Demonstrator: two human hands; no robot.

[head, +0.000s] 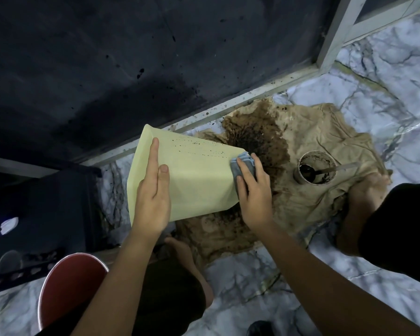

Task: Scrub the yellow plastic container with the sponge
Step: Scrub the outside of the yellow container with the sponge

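The pale yellow plastic container [194,180] is held tilted on its side above the floor, its narrow base pointing right. Dark specks dot its upper face. My left hand [153,192] grips its near wall, fingers stretched over the top. My right hand [252,187] presses a grey-blue sponge [243,166] against the container's right end, at the base edge. Most of the sponge is hidden under my fingers.
A stained beige cloth [308,197] covers the marble floor [264,282], wet and dirty beneath the container. A small round cup [315,170] with dark liquid and a spoon stands on it. A dark wall lies behind, a black crate [41,214] left, a red bowl [70,287] near left.
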